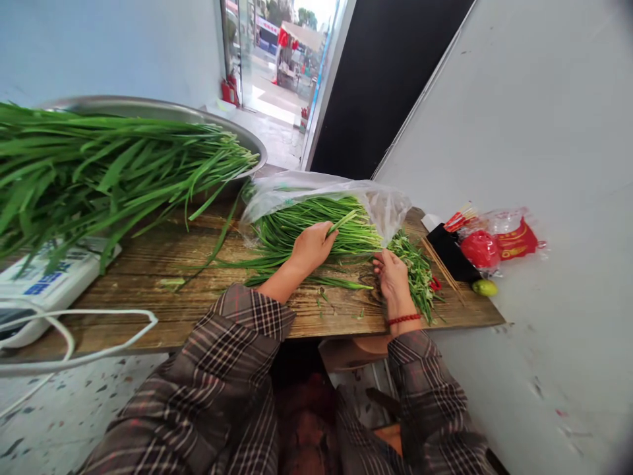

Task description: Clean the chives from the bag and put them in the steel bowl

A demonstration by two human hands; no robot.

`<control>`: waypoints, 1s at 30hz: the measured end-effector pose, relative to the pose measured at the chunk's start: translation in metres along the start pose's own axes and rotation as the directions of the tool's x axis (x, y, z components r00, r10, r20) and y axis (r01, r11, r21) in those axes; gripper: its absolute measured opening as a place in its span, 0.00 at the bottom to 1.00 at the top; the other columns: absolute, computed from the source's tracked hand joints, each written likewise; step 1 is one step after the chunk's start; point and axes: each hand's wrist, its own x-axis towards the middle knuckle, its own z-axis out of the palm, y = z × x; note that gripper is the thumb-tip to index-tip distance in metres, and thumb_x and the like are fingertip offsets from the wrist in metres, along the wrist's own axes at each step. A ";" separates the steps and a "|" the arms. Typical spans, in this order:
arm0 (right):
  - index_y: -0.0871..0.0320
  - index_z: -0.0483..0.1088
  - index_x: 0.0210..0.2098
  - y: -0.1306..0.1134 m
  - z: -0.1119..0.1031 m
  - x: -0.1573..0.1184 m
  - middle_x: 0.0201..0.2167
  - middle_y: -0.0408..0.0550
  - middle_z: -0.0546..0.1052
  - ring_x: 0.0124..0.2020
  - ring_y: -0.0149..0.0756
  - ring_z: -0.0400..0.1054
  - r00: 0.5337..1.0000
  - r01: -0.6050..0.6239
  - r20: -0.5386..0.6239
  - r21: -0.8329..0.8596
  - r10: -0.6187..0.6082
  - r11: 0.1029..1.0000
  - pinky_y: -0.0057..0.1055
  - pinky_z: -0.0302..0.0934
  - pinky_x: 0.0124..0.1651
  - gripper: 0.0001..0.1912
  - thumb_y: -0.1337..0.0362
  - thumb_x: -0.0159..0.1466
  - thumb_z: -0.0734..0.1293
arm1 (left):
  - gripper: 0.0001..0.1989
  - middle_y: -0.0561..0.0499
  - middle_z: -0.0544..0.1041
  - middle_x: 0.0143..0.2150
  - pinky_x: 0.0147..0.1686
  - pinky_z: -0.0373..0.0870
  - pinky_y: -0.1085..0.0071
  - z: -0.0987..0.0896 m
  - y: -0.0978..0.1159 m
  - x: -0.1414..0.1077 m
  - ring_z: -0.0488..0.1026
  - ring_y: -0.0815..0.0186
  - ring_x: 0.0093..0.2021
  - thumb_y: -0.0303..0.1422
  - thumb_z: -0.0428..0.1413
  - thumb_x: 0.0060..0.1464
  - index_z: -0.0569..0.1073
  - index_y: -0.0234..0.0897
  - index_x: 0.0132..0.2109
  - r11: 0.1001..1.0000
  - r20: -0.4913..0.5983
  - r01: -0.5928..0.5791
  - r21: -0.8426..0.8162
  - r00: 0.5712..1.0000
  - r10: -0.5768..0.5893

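Observation:
My left hand (310, 249) is closed around a few garlic chives, their pale stem ends pointing up and to the right past my fingers. Beneath it lies a thick pile of garlic chives (316, 221) in an open clear plastic bag (388, 204) on the wooden table (198, 316). At the stem ends of the pile, my right hand (394, 276) has thumb and fingers pinched together; what is between them, if anything, is too small to tell. Just right of that hand sits a heap of trimmed scraps (420, 284). One loose chive stalk (341, 284) lies in front of the bag.
On the left, a large metal basin (252, 142) is heaped with long chives (123, 158) overhanging its rim. A white scale (54, 284) and a white cable (113, 343) are nearby. Skewers (445, 270), red packaging (517, 241) and a green fruit (484, 287) lie by the right wall.

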 end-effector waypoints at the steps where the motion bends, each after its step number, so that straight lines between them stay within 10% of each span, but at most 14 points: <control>1: 0.58 0.67 0.33 -0.003 0.002 -0.002 0.27 0.43 0.75 0.22 0.27 0.66 1.000 -0.011 0.014 0.020 0.011 1.000 0.23 0.56 0.21 0.24 0.45 0.50 0.71 | 0.13 0.48 0.74 0.33 0.35 0.60 0.68 0.000 0.000 0.000 0.70 0.61 0.34 0.37 0.47 0.64 0.69 0.38 0.34 1.000 0.000 -0.005 -0.009 1.000 0.005; 11: 0.55 0.71 0.35 -0.051 -0.002 -0.037 0.27 0.40 0.72 0.26 0.27 0.64 0.939 0.211 0.244 0.144 -0.241 0.967 0.26 0.60 0.30 0.14 0.52 0.59 0.69 | 0.13 0.46 0.73 0.37 0.45 0.67 0.66 -0.006 0.012 0.003 0.71 0.62 0.40 0.35 0.47 0.64 0.71 0.35 0.34 0.950 -0.120 -0.134 -0.282 0.987 0.103; 20: 0.55 0.71 0.39 -0.059 0.005 -0.056 0.34 0.44 0.74 0.32 0.32 0.67 0.869 0.417 0.325 -0.079 -0.372 0.905 0.30 0.63 0.37 0.11 0.58 0.58 0.70 | 0.10 0.45 0.78 0.44 0.49 0.67 0.67 0.011 0.024 -0.008 0.73 0.62 0.46 0.33 0.50 0.61 0.74 0.35 0.45 0.856 0.151 -0.273 -0.440 0.917 0.370; 30: 0.58 0.73 0.42 -0.038 -0.028 -0.017 0.35 0.49 0.75 0.37 0.36 0.68 0.864 0.479 0.015 -0.335 -0.504 0.811 0.36 0.64 0.44 0.13 0.59 0.61 0.65 | 0.14 0.51 0.69 0.28 0.34 0.61 0.69 -0.001 0.019 -0.003 0.67 0.64 0.32 0.35 0.51 0.61 0.66 0.38 0.26 0.975 0.159 -0.177 -0.130 0.967 0.197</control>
